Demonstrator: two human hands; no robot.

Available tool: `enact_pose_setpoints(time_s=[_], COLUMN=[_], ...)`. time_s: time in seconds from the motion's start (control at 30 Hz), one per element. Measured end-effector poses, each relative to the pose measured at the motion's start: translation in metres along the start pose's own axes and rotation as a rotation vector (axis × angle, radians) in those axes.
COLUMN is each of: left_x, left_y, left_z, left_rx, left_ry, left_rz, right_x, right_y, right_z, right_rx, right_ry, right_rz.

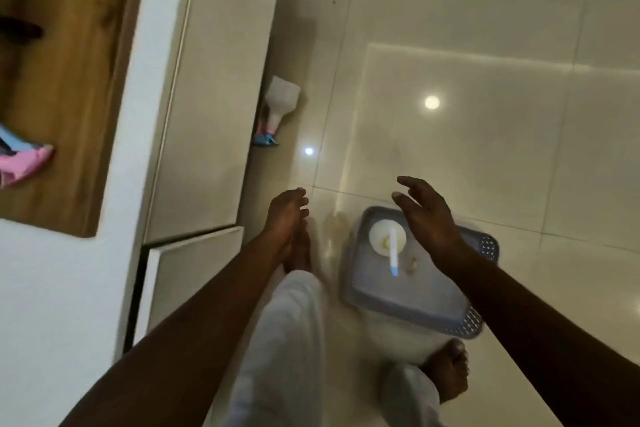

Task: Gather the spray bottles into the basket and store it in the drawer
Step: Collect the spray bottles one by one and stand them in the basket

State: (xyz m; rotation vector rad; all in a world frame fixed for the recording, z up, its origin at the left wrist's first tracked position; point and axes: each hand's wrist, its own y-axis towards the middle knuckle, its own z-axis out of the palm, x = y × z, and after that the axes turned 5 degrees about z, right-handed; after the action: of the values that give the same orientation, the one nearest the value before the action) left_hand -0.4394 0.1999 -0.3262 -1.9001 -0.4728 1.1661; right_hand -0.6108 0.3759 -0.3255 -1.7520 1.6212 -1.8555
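A grey-blue plastic basket (408, 309) stands on the tiled floor in front of my feet. Seen from above, a white spray bottle (381, 236) with a white and blue nozzle stands upright in its far left corner. My right hand (424, 215) hovers over the basket's far edge, fingers spread, holding nothing. Left of the basket, above my left foot, my left hand (285, 213) is empty with its fingers loosely bent. A second white spray bottle (281, 102) with a pink and blue head lies on the floor against the cabinet base.
White cabinet fronts (214, 90) run along the left, and a low drawer front (188, 274) stands slightly ajar. Above is a wooden countertop (65, 80) with a pink and blue object (24, 163) at its edge. My bare right foot (446, 371) rests near the basket.
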Motion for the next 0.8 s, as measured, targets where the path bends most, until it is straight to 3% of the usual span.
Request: enact_pose_setpoints(time_s=[0.2,0.4,0.43,0.47,0.53,0.6,0.67,0.8], left_x=[-0.048,-0.087,-0.072,-0.061,0.008,0.082,0.108,0.127], left_y=[0.092,0.174,0.190,0.216,0.221,0.213,0.225,0.247], left_z=[-0.009,-0.008,-0.007,-0.020,-0.030,-0.021,-0.015,-0.015], left_rx=[-0.006,-0.057,-0.049,-0.191,-0.156,-0.070,0.035,0.027], left_ry=[0.044,0.029,0.085,0.188,0.099,0.449,0.656,0.642], left_rz=[0.014,0.132,0.190,0.035,-0.117,-0.063,0.025,0.072], right_x=[0.064,0.116,0.122,0.128,0.141,0.153,0.163,0.177], right_y=[0.095,0.186,0.200,0.210,0.230,0.248,0.261,0.280], right_z=[0.068,0.139,0.150,0.160,0.181,0.201,0.218,0.241], right_rx=[0.028,0.090,0.102,0.117,0.146,0.167,0.185,0.245], right_ry=[-0.128,-0.117,-0.129,-0.146,-0.183,-0.199,-0.193,-0.208], right_rz=[-0.114,-0.090,-0.085,-0.086,-0.087,-0.085,-0.062,-0.027])
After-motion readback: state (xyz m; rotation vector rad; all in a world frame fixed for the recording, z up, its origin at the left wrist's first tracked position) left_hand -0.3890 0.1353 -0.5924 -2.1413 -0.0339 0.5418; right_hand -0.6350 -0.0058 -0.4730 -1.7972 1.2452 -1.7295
